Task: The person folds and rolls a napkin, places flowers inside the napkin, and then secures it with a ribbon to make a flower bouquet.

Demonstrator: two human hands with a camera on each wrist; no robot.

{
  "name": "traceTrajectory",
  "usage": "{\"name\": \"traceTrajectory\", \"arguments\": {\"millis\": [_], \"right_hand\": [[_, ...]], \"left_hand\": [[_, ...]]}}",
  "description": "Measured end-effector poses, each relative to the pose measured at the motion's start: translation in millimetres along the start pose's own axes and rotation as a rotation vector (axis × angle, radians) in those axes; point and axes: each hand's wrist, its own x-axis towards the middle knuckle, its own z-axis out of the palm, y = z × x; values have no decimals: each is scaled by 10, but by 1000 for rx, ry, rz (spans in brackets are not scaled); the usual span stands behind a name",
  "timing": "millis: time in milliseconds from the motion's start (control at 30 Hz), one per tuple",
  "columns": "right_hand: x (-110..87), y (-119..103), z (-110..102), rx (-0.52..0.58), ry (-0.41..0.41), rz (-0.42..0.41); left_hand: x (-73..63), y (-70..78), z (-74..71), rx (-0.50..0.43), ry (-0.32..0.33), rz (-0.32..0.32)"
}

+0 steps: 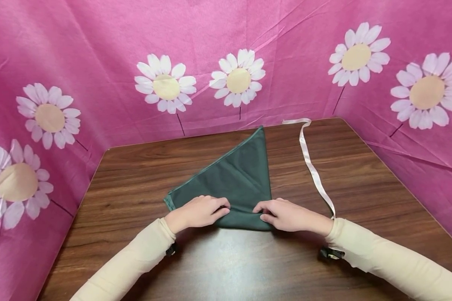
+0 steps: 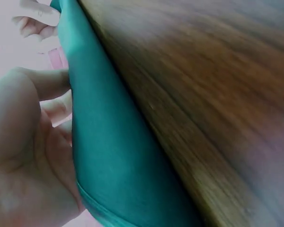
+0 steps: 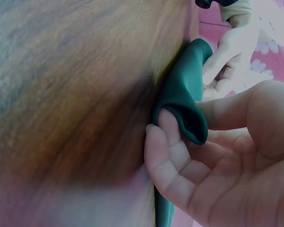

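A dark green cloth (image 1: 237,175) lies on the table, folded to a point at its far end, its near edge turned over into a thick fold. My left hand (image 1: 199,212) grips that fold toward its left side; in the left wrist view the thumb presses against the green cloth (image 2: 104,127), the other fingers partly hidden behind it. At the right end of the fold, my right hand (image 1: 286,214) pinches the cloth between thumb and fingers. The right wrist view shows the open, rolled end of the cloth (image 3: 182,85), with fingertips tucked beneath and inside it.
A pale ribbon (image 1: 309,165) runs down the right side of the wooden table (image 1: 132,175), its near end close to the right sleeve (image 1: 365,246). Behind and beside the table hangs a pink flowered backdrop (image 1: 203,29). Dark wrist cameras sit under both sleeves.
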Motion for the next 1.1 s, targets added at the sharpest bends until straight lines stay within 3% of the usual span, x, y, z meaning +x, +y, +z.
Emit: {"name": "traceTrajectory", "arguments": {"millis": [267,400,533,667,767,933,1100], "right_hand": [[-7,49,1,-36,45,-5],[-11,74,6,-34,53,8],[-4,91,4,-17,44,19],[9,102,2,9,28,38],[17,115,2,37,33,36],[-16,167,-22,56,71,30],[-103,204,-70,25,130,0]], "left_hand": [[-49,-75,-81,-115,-75,-24],[-65,-44,-151,-1,-22,-12],[-16,15,-197,83,47,62],[71,98,-160,41,-15,127],[109,151,-88,62,-56,134],[130,177,40,122,-10,149],[141,201,49,145,36,167]]}}
